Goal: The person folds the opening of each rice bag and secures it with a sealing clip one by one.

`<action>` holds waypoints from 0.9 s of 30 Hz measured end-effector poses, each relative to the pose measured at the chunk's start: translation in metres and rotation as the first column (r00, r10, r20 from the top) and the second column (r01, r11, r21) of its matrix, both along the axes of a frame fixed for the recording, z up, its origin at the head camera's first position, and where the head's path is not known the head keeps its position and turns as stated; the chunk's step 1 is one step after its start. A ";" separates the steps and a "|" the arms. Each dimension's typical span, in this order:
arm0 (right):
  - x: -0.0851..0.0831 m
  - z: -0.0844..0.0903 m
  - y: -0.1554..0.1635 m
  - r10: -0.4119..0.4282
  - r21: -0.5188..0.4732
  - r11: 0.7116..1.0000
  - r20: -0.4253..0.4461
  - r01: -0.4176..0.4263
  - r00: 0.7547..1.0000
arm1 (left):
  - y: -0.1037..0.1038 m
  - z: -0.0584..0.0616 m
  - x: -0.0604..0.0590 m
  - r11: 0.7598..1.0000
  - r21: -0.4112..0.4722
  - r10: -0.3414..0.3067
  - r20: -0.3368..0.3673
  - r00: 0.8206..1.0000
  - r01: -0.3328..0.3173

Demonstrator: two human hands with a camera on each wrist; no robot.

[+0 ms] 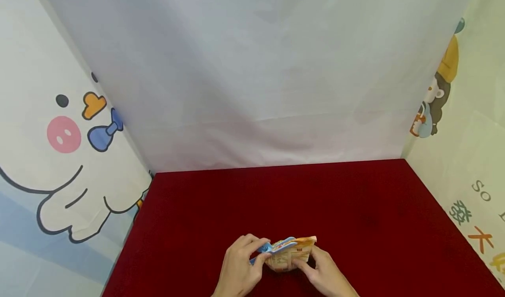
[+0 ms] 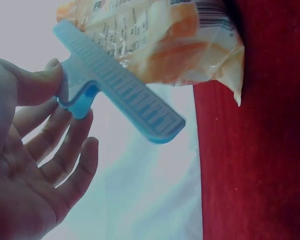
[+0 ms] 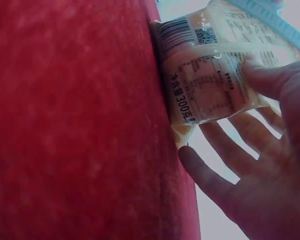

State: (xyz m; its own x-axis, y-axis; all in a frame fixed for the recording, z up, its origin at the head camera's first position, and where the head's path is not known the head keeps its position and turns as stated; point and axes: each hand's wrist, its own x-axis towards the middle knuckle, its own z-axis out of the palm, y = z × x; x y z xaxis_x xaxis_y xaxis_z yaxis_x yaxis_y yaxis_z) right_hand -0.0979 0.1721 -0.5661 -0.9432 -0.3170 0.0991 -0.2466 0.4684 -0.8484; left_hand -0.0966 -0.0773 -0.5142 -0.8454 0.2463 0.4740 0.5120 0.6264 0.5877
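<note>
A person's two hands work a small orange snack bag (image 1: 293, 255) at the near edge of a red tablecloth (image 1: 355, 209), low in the middle of the head view. The left hand (image 1: 240, 266) pinches the handle of a blue bag clip (image 1: 272, 246) between thumb and fingers; the left wrist view shows the thumb (image 2: 37, 82) pressed on one side of the clip's (image 2: 122, 92) handle and curled fingers on the other, with the clip's long ribbed bar lying across the top of the bag (image 2: 165, 45). The right hand (image 1: 325, 273) holds the bag from the other side; in the right wrist view its thumb (image 3: 267, 77) presses the printed back of the bag (image 3: 210, 80), near the barcode and small black lettering, while the remaining fingers spread underneath it. The bag's lower edge touches the red cloth. A plain white sheet (image 1: 252, 69) hangs behind the table, and cartoon-printed panels stand on either side: a white duck with a blue bow (image 1: 67, 157) on the left, a small figure in a yellow hat (image 1: 435, 91) on the right.
</note>
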 end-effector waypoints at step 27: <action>0.000 0.014 -0.009 0.055 0.153 0.988 -0.178 -0.027 0.982 | 0.034 0.004 -0.005 0.992 0.130 0.022 -0.215 0.976 0.006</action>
